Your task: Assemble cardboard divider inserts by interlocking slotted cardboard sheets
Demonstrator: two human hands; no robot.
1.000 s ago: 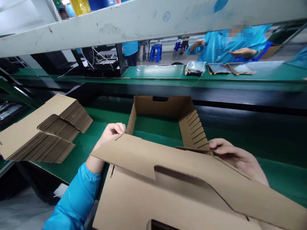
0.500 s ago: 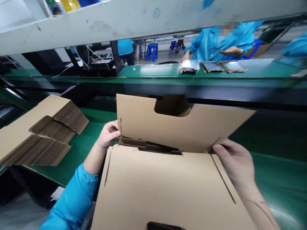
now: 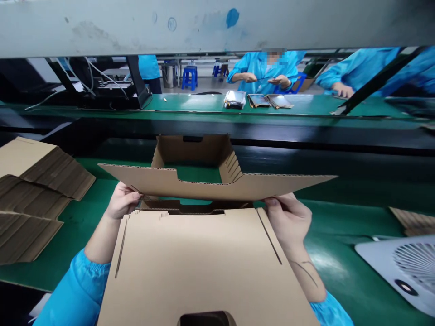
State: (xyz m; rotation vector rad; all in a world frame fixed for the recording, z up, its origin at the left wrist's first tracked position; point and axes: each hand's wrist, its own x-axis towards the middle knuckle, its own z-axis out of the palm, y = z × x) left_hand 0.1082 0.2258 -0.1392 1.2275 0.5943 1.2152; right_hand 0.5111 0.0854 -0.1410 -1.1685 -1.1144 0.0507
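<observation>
A notched cardboard panel (image 3: pixel 146 179) leans over the far edge of the large flat cardboard (image 3: pixel 197 258) in front of me, which has long slots near its sides and a dark cut-out at the near end. My left hand (image 3: pixel 124 199) pinches the panel's lower left corner between thumb and fingers. At the lower right corner, my right hand (image 3: pixel 288 217) grips the same panel. Just beyond it, a folded cardboard frame (image 3: pixel 176 147) stands upright with slits in its right wall, and green surface shows through it. Whether panel and frame are joined I cannot tell.
Stacked cardboard blanks (image 3: pixel 27 158) lie at the left, and a grey fan (image 3: pixel 394 271) is at the right. More cardboard (image 3: pixel 414 222) sits behind the fan. A beam (image 3: pixel 118 29) crosses overhead. Co-workers in blue sit beyond the far bench (image 3: pixel 190 103).
My view has turned right, bringing the fan into sight. The panel has tilted and levelled, and more of the upright frame behind it shows. Both hands keep their grip on its corners.
</observation>
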